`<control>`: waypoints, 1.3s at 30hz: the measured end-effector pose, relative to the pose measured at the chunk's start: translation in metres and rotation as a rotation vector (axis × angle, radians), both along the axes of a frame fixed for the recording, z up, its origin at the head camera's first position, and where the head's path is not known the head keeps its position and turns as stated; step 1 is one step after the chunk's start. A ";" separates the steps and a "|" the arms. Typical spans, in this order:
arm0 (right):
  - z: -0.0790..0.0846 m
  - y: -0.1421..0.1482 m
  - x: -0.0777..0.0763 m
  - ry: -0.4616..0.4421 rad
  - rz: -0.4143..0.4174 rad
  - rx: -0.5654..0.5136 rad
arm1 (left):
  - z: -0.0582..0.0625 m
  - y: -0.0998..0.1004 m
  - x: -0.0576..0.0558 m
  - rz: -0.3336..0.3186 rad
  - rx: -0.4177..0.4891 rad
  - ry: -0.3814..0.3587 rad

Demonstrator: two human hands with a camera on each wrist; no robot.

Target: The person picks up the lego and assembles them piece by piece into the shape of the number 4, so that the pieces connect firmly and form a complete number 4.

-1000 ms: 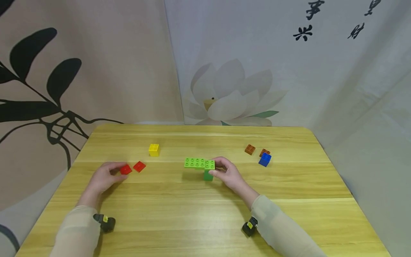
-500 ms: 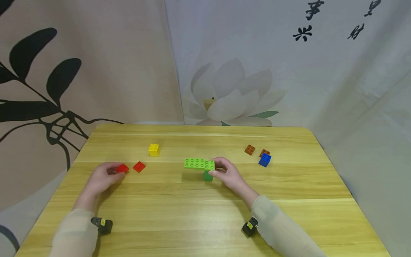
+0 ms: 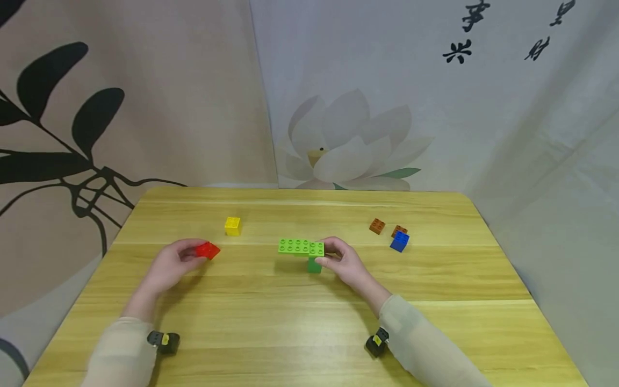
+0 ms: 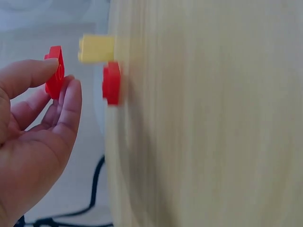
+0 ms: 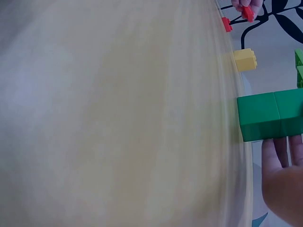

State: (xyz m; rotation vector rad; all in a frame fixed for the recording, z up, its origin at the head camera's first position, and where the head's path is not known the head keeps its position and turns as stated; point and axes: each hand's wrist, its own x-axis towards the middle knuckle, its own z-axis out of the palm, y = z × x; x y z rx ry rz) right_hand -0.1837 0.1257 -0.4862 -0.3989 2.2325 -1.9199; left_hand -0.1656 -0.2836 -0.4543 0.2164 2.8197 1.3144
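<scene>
My left hand [image 3: 169, 266] pinches a flat red toy brick [image 4: 55, 78] between thumb and fingers, raised off the table. In the left wrist view a second red brick [image 4: 111, 84] sits on the tabletop, apart from the held one; in the head view the two overlap. My right hand [image 3: 345, 263] grips a built piece of toy bricks by its right end. Light green studded bricks [image 3: 294, 246] form its top and stick out to the left. Underneath, stacked dark green bricks [image 5: 260, 116] make an upright column at the right end.
A yellow brick [image 3: 232, 226] stands behind the red ones. Toward the back right lie two brown bricks [image 3: 377, 226] and a blue brick [image 3: 399, 241], the blue one overlapping a brown. The wooden table [image 3: 309, 333] ends at a printed cloth backdrop.
My left hand has lifted the red brick off the table and moved right, so it now overlaps the second red brick in the head view. My right hand stays in place.
</scene>
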 end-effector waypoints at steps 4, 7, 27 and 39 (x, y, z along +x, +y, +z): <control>0.000 0.000 0.000 -0.001 -0.001 0.002 | 0.001 0.015 -0.002 -0.054 0.030 0.011; 0.000 0.000 0.000 -0.001 -0.003 0.003 | -0.001 0.026 -0.004 -0.084 0.047 0.017; -0.001 0.001 0.000 -0.003 -0.005 0.004 | 0.003 0.094 -0.012 -0.221 0.110 -0.007; -0.002 0.000 -0.001 0.004 -0.013 0.015 | 0.005 0.123 -0.019 -0.274 0.160 -0.069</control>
